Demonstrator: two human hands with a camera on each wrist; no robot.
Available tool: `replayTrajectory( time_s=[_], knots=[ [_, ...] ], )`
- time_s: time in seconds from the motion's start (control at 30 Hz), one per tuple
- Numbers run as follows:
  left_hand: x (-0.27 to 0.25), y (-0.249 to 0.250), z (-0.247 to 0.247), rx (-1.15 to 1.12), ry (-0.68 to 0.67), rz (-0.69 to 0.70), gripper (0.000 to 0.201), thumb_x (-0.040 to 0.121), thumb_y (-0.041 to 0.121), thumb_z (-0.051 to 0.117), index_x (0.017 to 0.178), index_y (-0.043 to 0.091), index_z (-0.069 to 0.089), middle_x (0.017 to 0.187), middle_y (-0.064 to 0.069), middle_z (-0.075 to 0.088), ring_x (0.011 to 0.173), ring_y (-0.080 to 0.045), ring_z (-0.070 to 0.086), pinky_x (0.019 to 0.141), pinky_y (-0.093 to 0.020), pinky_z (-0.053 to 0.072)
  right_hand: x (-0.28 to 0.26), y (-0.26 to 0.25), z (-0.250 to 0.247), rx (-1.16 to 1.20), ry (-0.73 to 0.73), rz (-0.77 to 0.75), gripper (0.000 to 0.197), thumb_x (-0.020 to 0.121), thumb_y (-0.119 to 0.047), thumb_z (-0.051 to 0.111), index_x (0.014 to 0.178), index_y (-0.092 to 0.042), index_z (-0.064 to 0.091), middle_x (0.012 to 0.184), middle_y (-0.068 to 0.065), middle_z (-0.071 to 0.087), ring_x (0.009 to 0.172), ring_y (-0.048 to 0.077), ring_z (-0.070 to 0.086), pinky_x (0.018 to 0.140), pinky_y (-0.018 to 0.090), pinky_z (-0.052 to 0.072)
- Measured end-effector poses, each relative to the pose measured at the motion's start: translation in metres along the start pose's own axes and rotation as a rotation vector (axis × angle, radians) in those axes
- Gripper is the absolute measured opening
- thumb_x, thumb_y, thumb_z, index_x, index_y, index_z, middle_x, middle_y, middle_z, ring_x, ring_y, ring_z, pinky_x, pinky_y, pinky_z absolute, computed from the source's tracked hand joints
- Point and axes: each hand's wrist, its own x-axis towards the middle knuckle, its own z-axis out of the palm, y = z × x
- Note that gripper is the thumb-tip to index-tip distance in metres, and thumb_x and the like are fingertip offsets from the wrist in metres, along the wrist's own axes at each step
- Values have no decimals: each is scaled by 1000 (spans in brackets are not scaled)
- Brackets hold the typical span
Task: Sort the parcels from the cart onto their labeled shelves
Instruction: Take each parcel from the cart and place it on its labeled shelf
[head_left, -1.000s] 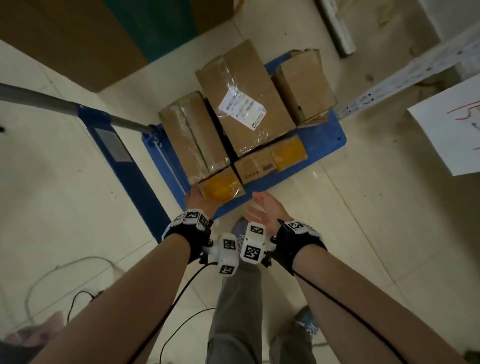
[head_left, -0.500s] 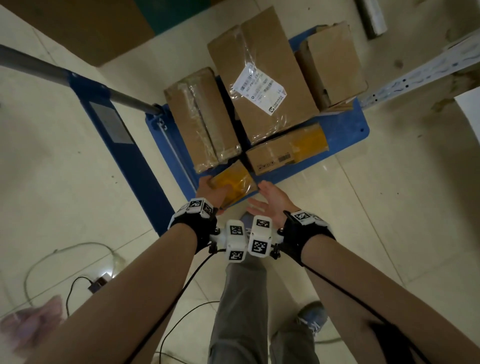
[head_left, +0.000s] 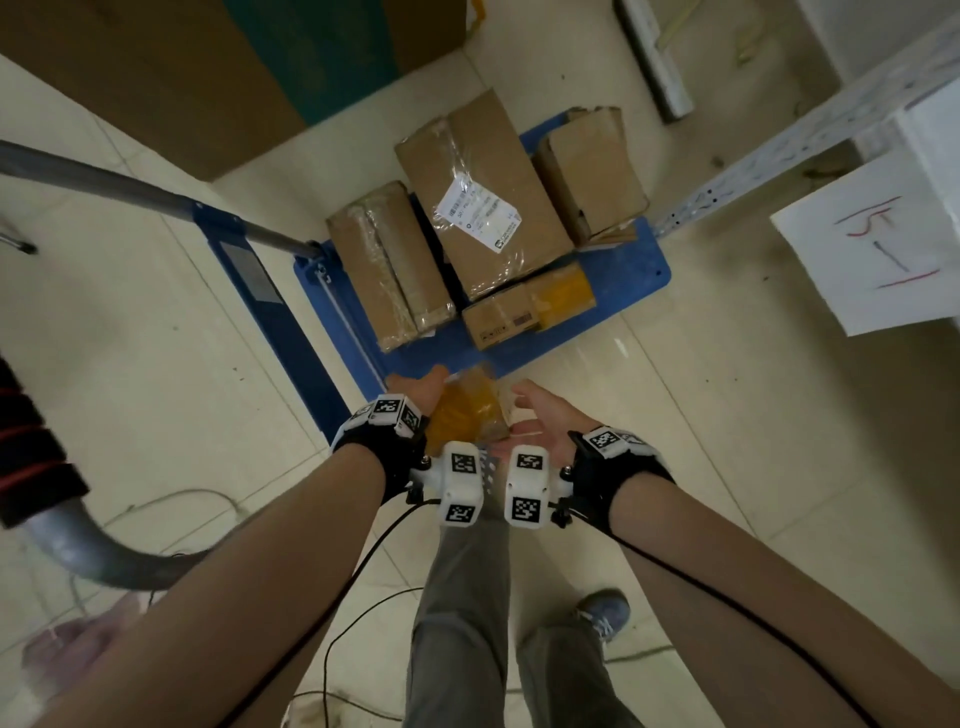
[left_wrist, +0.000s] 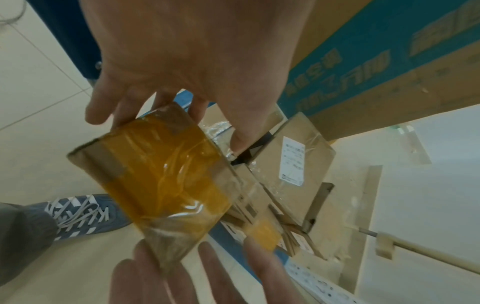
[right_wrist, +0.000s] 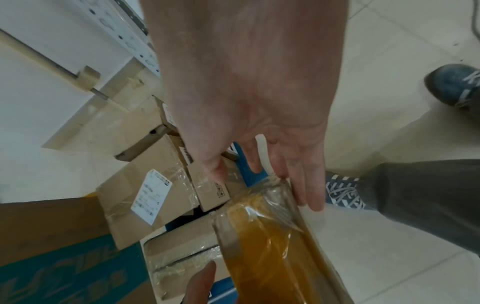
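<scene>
A small parcel wrapped in orange tape and clear film is off the blue cart, held in front of my legs. My left hand grips its far end, fingers behind and thumb alongside, as the left wrist view shows the left hand round the parcel. My right hand is open, its straight fingers touching the parcel's near end; the right hand and parcel meet in the right wrist view. On the cart lie a large labelled box, two more boxes and a flat orange-taped box.
A white perforated shelf upright stands right of the cart, with a paper sign marked in red. The cart's grey handle runs left. A big cardboard box stands behind. Cables lie on the tiled floor.
My left hand has lifted the small orange-taped parcel off the cart's near corner and drawn it toward me. My right hand has come up against its near end.
</scene>
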Motion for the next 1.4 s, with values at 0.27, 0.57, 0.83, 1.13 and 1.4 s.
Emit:
replayTrajectory(
  time_s=[0.27,0.57,0.83,1.13,1.4],
  knots=[
    [-100,34,-12,255,-99,182,82,82,53,72,138,-2,48,126,-18,63,93,-27,65,56,-28,48,-98,10,-32,59,-36,19,60,95,-55,60,134,-11,42,98,21,54,91,39,64,68,46,61],
    [-268,81,15,180,-281,339,63,74,41,84,121,8,60,114,-9,69,96,-25,69,80,-42,60,-229,6,-116,218,40,-201,55,96,-60,53,99,-5,50,88,15,59,84,34,62,99,57,50],
    [-402,114,62,342,-301,638,49,73,46,84,101,14,62,107,-10,71,96,-27,70,84,-47,61,-322,29,-206,204,5,-434,40,88,-58,67,112,-29,54,130,16,49,113,41,61,90,61,56],
    [-505,122,127,254,-410,681,103,51,81,75,132,20,56,126,-6,63,112,-28,60,98,-51,50,-409,90,-307,373,-4,-671,47,88,-47,69,127,-19,66,128,16,64,120,38,64,97,58,54],
    [-584,113,170,453,-609,919,60,78,59,72,124,21,63,113,1,74,112,-23,66,104,-45,47,-442,152,-353,404,-49,-831,23,86,-24,71,109,-25,75,114,1,73,104,21,64,115,49,41]
  ],
)
